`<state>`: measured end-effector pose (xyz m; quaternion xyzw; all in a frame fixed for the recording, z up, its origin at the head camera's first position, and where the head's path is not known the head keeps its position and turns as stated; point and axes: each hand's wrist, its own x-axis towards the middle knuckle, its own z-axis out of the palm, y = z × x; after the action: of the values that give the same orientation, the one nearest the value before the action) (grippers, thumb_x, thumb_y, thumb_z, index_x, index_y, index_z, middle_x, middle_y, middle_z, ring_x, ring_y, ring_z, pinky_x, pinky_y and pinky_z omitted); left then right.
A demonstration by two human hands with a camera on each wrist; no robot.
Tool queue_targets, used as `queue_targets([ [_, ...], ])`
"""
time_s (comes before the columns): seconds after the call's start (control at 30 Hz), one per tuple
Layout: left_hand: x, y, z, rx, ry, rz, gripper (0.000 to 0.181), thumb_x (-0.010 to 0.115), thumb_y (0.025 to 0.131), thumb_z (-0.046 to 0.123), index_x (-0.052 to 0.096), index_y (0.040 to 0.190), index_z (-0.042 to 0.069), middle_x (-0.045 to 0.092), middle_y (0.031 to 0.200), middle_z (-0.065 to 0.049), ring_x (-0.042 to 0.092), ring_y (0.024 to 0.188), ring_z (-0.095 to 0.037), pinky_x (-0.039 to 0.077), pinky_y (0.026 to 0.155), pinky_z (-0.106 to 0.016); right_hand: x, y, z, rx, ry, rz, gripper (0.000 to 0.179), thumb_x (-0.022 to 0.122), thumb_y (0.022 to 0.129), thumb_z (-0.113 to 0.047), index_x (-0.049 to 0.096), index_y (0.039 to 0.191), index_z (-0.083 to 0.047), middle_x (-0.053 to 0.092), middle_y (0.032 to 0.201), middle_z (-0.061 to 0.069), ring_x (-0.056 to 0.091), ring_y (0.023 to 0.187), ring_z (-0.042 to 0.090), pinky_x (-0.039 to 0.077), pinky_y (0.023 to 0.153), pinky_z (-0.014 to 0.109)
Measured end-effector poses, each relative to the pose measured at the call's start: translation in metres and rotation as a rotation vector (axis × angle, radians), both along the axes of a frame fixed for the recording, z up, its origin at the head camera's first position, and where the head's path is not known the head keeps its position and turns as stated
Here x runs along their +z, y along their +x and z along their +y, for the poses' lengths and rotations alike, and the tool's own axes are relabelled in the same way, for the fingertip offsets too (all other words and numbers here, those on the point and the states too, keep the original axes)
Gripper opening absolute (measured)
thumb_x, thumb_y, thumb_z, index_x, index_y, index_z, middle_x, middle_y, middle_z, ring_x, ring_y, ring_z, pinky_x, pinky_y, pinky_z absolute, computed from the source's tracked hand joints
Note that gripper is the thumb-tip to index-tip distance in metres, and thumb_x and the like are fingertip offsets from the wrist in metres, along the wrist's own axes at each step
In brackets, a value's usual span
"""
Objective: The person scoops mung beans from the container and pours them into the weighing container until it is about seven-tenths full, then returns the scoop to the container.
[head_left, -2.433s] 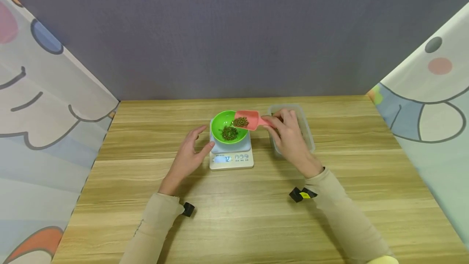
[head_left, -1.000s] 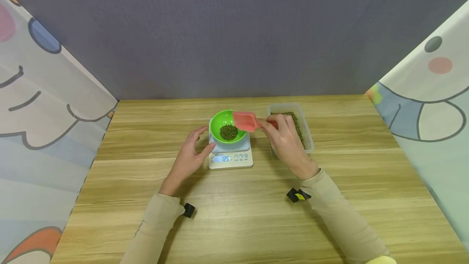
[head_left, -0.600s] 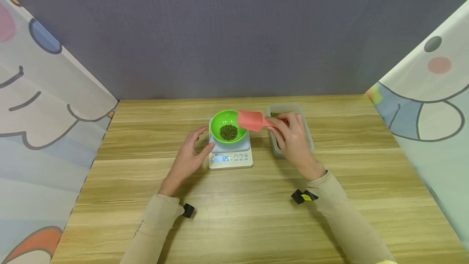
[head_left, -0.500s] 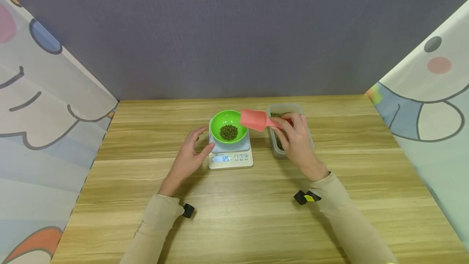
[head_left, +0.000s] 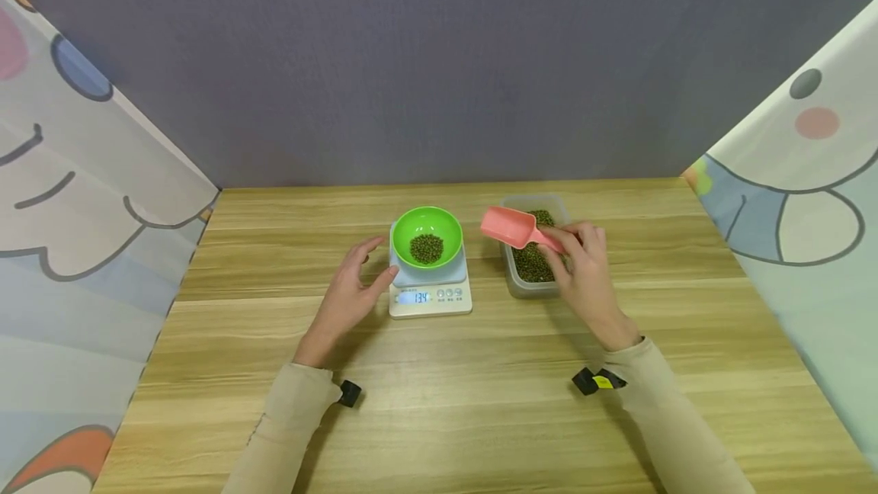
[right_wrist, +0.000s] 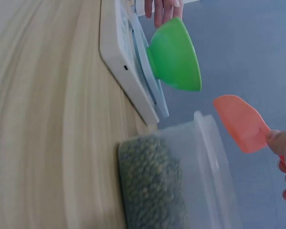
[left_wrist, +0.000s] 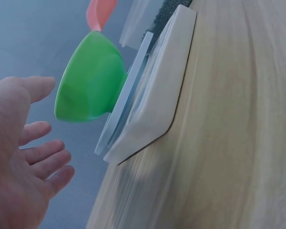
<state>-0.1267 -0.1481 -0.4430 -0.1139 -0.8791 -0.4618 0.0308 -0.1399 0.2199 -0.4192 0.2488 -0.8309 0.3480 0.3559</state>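
Pink scoop (head_left: pixel 507 226) is clamped by its handle in your right grip (head_left: pixel 586 278), thumb and fingertips pinched together on it, and its broad end reaches out to the left of that grip. You have it raised above the clear plastic box (head_left: pixel 533 290), its inside showing in the head view and its front edge out past the wall nearest your left grip (head_left: pixel 348 290). Below and left of your right grip, that box holds a wide bed of green-brown beans (head_left: pixel 537 265); through its cloudy wall, the right wrist view shows them filling the lower part, with the wall rising above them. Farther left, between your two grips, a green bowl (head_left: pixel 440 227) stands upright on the white scale (head_left: pixel 446 310), and in its bottom you can see a small heap of similar beans (head_left: pixel 427 248), well under the rim. In front of the bowl and right of your left grip, the display (head_left: pixel 414 298) reads 13.4. Your left grip is apart, thumb and fingers spread just beside the bowl. Scale and box rest on the bench (head_left: pixel 446 402), near each other.
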Motion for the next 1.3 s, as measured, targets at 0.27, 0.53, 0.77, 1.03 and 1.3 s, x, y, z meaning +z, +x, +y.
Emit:
queue_targets([
  [0.27, 0.0, 0.0, -0.001, -0.006, 0.002, 0.012, 0.062, 0.068, 0.101, 0.026, 0.044, 0.153, 0.003, 0.046, 0.155, -0.02, 0.047, 0.139, -0.041, 0.042, 0.115, -0.059, -0.009, 0.004, 0.015, -0.065, -0.017, -0.006, 0.052, 0.059, 0.103, -0.044, 0.073, 0.108, 0.006, 0.053, 0.086, 0.018, 0.038, 0.079, 0.033, 0.022, 0.08, 0.026],
  [0.53, 0.001, 0.0, 0.0, -0.004, 0.0, 0.002, 0.063, 0.068, 0.101, 0.028, 0.044, 0.153, 0.004, 0.045, 0.156, -0.02, 0.047, 0.138, -0.042, 0.042, 0.114, -0.06, -0.015, 0.007, 0.027, -0.088, -0.02, -0.022, 0.031, 0.073, 0.097, -0.023, 0.074, 0.108, 0.006, 0.052, 0.086, 0.018, 0.038, 0.078, 0.034, 0.023, 0.079, 0.027],
  [0.77, 0.0, 0.0, 0.0, 0.001, -0.004, 0.006, 0.062, 0.068, 0.101, 0.028, 0.044, 0.153, 0.003, 0.046, 0.155, -0.02, 0.048, 0.137, -0.042, 0.042, 0.114, -0.059, -0.017, 0.01, 0.032, -0.121, 0.011, -0.068, 0.031, 0.082, 0.079, 0.01, 0.074, 0.108, 0.007, 0.051, 0.085, 0.018, 0.036, 0.079, 0.029, 0.022, 0.077, 0.026],
  [1.03, 0.0, 0.001, 0.0, 0.011, -0.011, 0.008, 0.063, 0.069, 0.1, 0.028, 0.045, 0.153, 0.003, 0.048, 0.154, -0.021, 0.049, 0.135, -0.042, 0.043, 0.113, -0.06, -0.02, 0.012, 0.034, -0.145, 0.01, -0.088, 0.031, 0.082, 0.077, 0.011, 0.074, 0.107, 0.008, 0.049, 0.083, 0.015, 0.035, 0.079, 0.029, 0.02, 0.077, 0.025],
  [1.3, -0.001, 0.0, 0.0, 0.006, -0.013, 0.005, 0.064, 0.069, 0.101, 0.028, 0.044, 0.153, 0.004, 0.047, 0.154, -0.021, 0.049, 0.137, -0.042, 0.043, 0.114, -0.06, -0.023, 0.013, 0.039, -0.158, 0.037, -0.135, 0.027, 0.081, 0.08, 0.011, 0.073, 0.105, 0.011, 0.05, 0.085, 0.017, 0.038, 0.082, 0.032, 0.022, 0.078, 0.024],
])
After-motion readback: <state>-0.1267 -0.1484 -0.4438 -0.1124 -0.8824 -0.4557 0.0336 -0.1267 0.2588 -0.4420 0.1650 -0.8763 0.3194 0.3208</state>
